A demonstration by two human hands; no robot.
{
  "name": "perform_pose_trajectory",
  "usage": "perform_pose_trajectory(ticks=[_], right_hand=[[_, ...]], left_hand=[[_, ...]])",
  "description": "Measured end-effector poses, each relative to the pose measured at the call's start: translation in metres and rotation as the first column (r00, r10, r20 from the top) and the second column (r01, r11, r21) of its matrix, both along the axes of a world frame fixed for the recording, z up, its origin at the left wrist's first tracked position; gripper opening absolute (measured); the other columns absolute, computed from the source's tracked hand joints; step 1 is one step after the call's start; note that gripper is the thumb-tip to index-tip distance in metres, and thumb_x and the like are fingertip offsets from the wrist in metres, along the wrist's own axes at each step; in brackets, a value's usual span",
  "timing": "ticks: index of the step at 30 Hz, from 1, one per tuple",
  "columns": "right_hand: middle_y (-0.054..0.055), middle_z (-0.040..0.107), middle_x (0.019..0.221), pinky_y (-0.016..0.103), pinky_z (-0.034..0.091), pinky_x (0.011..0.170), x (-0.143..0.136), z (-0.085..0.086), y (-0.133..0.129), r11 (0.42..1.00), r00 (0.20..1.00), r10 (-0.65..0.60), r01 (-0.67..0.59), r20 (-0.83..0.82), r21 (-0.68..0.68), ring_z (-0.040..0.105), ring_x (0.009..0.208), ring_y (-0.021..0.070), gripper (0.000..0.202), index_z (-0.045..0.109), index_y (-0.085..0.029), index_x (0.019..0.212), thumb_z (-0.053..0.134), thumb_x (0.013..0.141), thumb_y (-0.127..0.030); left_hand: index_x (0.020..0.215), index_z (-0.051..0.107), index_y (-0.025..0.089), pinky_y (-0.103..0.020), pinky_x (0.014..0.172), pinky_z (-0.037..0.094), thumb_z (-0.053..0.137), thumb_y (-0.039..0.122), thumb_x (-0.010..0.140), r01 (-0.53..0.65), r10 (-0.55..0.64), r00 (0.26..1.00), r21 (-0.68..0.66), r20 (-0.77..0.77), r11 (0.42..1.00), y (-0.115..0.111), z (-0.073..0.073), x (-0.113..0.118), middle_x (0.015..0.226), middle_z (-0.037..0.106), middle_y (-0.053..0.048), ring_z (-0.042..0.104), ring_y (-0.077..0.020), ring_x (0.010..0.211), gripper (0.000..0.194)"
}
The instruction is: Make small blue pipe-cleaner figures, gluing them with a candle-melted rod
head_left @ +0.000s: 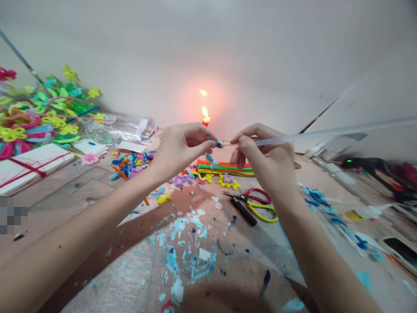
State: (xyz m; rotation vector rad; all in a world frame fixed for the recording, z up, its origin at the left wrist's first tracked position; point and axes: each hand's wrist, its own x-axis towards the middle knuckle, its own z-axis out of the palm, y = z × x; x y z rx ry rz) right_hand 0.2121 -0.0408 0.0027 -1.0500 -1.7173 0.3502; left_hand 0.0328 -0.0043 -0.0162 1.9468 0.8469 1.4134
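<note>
My left hand [182,145] is closed in a pinch on a small light-blue piece [210,160] with a dark spot at the fingertips; its exact kind is unclear. To its right, my right hand [263,152] pinches a long, narrow, translucent whitish strip [312,135] that runs off past the right edge. The strip's near end meets the small piece between the two hands, above the table. Just behind my left fingertips burns a red candle [206,122]. Beneath my hands lies a bundle of coloured pipe cleaners [224,167].
Pliers [260,203] with red and yellow handles and a black lighter [243,211] lie below my right hand. Pipe-cleaner flowers [48,108] crowd the left, beside a white box [32,167]. A black glue gun [374,167] and a phone [402,252] are at right. Scraps litter the table [130,269].
</note>
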Motion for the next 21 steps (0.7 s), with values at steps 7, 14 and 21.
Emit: perform_pose_trajectory(ticks=[7,14,21], right_hand=[[-0.003,0.063,0.053,0.024,0.047,0.047,-0.0019,0.0023,-0.0025,0.999,1.000,-0.021,0.022,0.012,-0.040,0.058,0.045,0.0093,0.014,0.064,-0.020,0.078,0.053,0.088,-0.020],[-0.004,0.062,0.052,0.024,0.047,0.046,-0.0009,0.0016,-0.0007,0.998,1.000,-0.019,0.018,-0.013,-0.054,0.057,0.042,0.0091,0.015,0.063,-0.021,0.078,0.054,0.090,-0.022],[-0.004,0.062,0.050,0.025,0.047,0.044,-0.0007,-0.0013,0.0017,0.998,0.999,0.010,-0.012,-0.044,-0.064,0.058,0.040,0.0104,0.017,0.063,-0.023,0.079,0.055,0.092,-0.027]], left_hand=[[0.087,0.074,0.014,-0.025,0.071,0.061,0.069,0.020,0.081,0.006,-0.006,1.000,-0.008,0.016,1.000,0.0018,-0.0019,0.0006,0.076,0.078,-0.006,0.075,-0.0164,0.073,0.009],[0.087,0.074,0.015,-0.025,0.069,0.060,0.069,0.021,0.081,-0.013,0.013,1.000,-0.013,0.007,1.000,0.0007,-0.0008,-0.0006,0.076,0.078,-0.006,0.075,-0.0165,0.072,0.010],[0.087,0.074,0.016,-0.027,0.072,0.061,0.069,0.023,0.080,-0.016,0.016,1.000,-0.043,0.008,0.999,0.0002,-0.0006,-0.0002,0.077,0.077,-0.006,0.075,-0.0172,0.074,0.011]])
